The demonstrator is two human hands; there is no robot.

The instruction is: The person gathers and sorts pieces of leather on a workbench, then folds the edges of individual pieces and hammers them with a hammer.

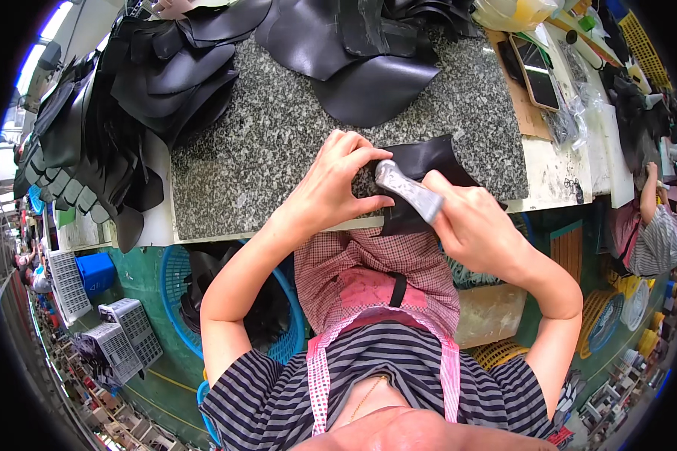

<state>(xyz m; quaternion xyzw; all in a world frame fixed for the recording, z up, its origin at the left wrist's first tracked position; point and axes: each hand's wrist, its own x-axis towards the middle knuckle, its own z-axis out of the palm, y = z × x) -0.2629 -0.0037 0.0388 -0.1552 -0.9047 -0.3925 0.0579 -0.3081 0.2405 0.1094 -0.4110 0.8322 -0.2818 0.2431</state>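
Note:
A dark, smooth black leather piece [427, 156] lies at the near edge of the granite slab, its lower part hanging over the edge toward my lap. My right hand [474, 222] is closed round a grey metal hammer [410, 189], whose head is over the leather; the handle is hidden by my fingers. My left hand [344, 180] is at the leather's left edge. Its thumb and index finger are spread apart, their tips touching the leather on either side of the hammer's end. The other left fingers are bent and partly hidden.
The speckled granite slab [278, 161] covers the worktop. Stacks of black leather pieces [169, 83] lie at the left, with more [376, 86] at the far side. A phone [534, 71] lies at the far right. Blue baskets [174, 289] stand below. A co-worker [651, 233] is at the right.

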